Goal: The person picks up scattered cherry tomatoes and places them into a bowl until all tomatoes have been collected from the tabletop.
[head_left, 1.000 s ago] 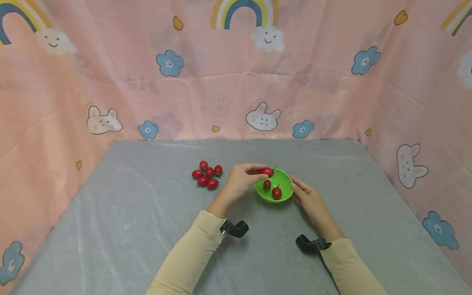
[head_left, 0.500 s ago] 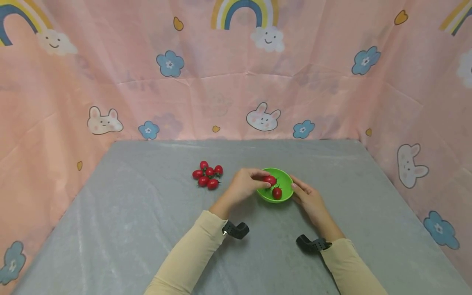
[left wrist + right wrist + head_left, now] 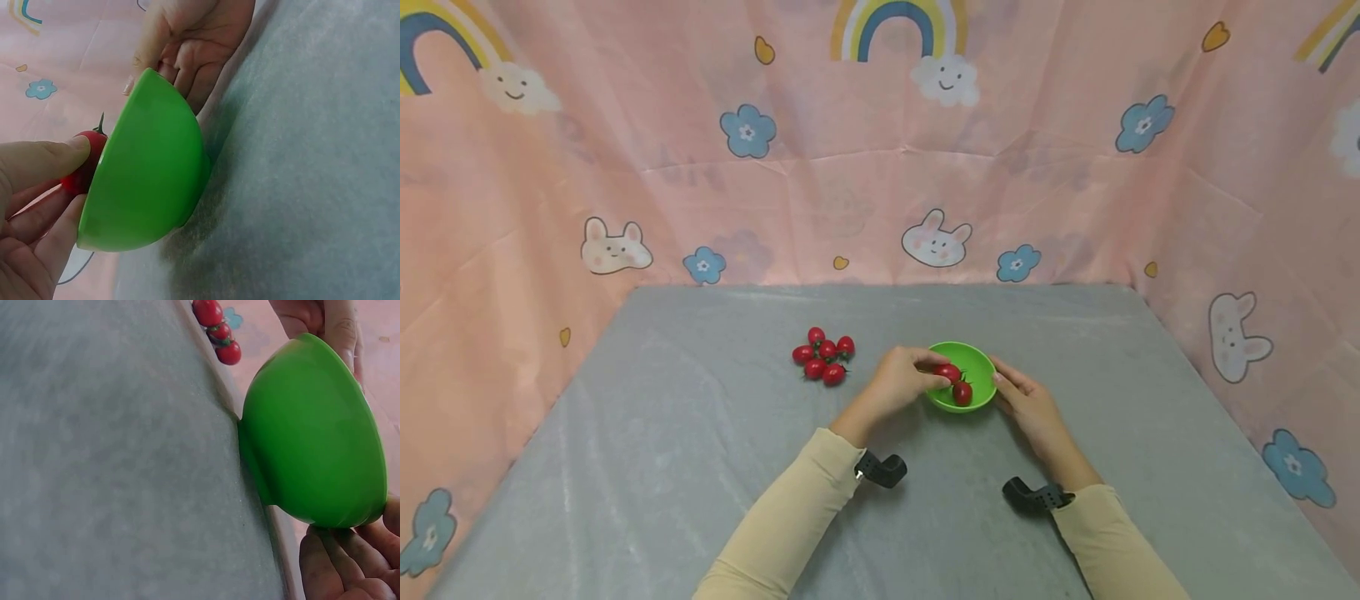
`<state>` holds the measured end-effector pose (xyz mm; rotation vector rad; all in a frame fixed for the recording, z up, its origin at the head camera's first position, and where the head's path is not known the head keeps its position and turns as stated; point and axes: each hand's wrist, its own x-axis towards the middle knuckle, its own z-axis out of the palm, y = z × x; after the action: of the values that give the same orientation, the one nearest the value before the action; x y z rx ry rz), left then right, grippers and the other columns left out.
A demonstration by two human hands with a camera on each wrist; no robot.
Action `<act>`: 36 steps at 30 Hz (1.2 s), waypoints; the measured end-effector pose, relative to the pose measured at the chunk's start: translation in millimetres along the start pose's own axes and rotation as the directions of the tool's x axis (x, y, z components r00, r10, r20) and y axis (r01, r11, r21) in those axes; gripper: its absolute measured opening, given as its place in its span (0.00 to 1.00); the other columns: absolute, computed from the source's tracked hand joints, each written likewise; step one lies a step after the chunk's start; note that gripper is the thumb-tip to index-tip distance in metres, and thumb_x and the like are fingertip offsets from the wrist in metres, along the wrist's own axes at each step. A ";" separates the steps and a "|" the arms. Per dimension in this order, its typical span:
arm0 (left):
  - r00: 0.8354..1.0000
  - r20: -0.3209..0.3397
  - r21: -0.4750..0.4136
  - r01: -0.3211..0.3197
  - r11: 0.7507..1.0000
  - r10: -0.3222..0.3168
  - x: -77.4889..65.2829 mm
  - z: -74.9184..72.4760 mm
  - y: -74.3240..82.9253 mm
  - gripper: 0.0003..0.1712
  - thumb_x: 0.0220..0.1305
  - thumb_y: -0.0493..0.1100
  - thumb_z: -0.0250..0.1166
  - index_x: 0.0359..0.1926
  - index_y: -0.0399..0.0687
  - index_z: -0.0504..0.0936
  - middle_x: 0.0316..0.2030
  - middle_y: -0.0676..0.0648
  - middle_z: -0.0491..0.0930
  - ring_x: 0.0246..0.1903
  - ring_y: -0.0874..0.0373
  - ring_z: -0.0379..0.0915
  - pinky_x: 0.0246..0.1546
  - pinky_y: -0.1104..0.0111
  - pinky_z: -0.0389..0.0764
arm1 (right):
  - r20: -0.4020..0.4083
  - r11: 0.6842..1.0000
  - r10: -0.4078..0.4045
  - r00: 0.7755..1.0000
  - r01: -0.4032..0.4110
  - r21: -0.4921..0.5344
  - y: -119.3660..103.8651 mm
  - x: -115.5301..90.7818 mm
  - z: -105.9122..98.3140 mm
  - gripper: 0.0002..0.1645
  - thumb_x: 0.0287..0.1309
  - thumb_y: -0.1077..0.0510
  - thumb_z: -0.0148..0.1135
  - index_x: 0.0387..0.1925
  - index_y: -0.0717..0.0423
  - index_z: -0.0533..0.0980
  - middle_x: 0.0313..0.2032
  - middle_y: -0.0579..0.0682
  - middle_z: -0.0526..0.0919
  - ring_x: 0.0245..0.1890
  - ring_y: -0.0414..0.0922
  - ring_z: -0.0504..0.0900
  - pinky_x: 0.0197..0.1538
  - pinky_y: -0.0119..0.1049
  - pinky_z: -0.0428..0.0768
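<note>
A green bowl [image 3: 976,360] stands on the grey tabletop in the head view. My left hand [image 3: 895,382] reaches over the bowl's left rim and pinches a red cherry tomato [image 3: 949,372] between thumb and fingers. Seen from the left wrist, that tomato, its green stem pointing up, is partly behind the bowl's edge. Another cherry tomato [image 3: 962,394] lies inside the bowl, close to the pinched one; the left hand may hide more. On the bowl's right side my right hand [image 3: 1036,417] grips it, thumb at the rim and fingers against the outer wall.
Several cherry tomatoes [image 3: 827,350] lie in a loose cluster on the grey cloth-covered table [image 3: 700,433], left of the bowl. A pink printed curtain [image 3: 850,208] encloses the back and sides. Each wrist wears a black strap mount [image 3: 882,469].
My left hand has lowered the pinched tomato from the bowl's far left rim down into the bowl, covering a tomato that showed there before. The right hand has stayed at the bowl.
</note>
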<state>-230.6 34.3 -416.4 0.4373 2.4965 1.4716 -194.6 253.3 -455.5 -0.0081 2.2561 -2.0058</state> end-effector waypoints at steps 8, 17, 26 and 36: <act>1.000 0.019 0.038 -0.022 0.999 0.021 -2.6 1.2 2.8 0.16 0.57 0.40 0.74 0.48 0.46 0.88 0.41 0.47 0.89 0.40 0.63 0.81 0.36 0.76 0.76 | 0.005 1.000 -0.007 1.000 0.007 0.002 0.5 -0.9 0.0 0.33 0.76 0.51 0.47 0.75 0.60 0.57 0.75 0.57 0.58 0.50 0.14 0.73 0.54 0.18 0.76; 0.998 0.046 0.084 -0.034 0.996 0.030 -3.8 1.2 5.1 0.15 0.57 0.38 0.73 0.47 0.43 0.88 0.40 0.46 0.88 0.35 0.66 0.78 0.31 0.79 0.74 | 0.009 1.000 -0.016 1.000 0.016 0.007 3.1 -0.2 -0.2 0.34 0.76 0.49 0.48 0.75 0.60 0.57 0.75 0.59 0.58 0.50 0.14 0.73 0.54 0.18 0.76; 0.997 0.070 0.139 -0.046 0.989 0.036 -3.1 1.3 4.7 0.15 0.57 0.37 0.73 0.46 0.43 0.88 0.40 0.47 0.89 0.35 0.66 0.77 0.31 0.79 0.74 | 0.006 1.000 0.003 1.000 -0.003 -0.002 1.1 -0.8 0.6 0.34 0.76 0.49 0.48 0.75 0.59 0.57 0.75 0.58 0.58 0.50 0.15 0.74 0.54 0.19 0.76; 0.993 0.109 0.189 -0.062 0.980 0.041 -2.8 -1.5 7.6 0.17 0.58 0.38 0.72 0.49 0.44 0.88 0.41 0.47 0.88 0.32 0.66 0.74 0.28 0.77 0.74 | 0.008 1.000 -0.021 1.000 0.021 0.015 1.7 -0.5 0.5 0.34 0.76 0.49 0.48 0.75 0.60 0.57 0.75 0.59 0.58 0.50 0.16 0.75 0.54 0.19 0.76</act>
<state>-227.4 35.6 -409.0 0.6002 2.5704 1.1956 -194.0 253.0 -457.2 -0.0391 2.2450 -2.0295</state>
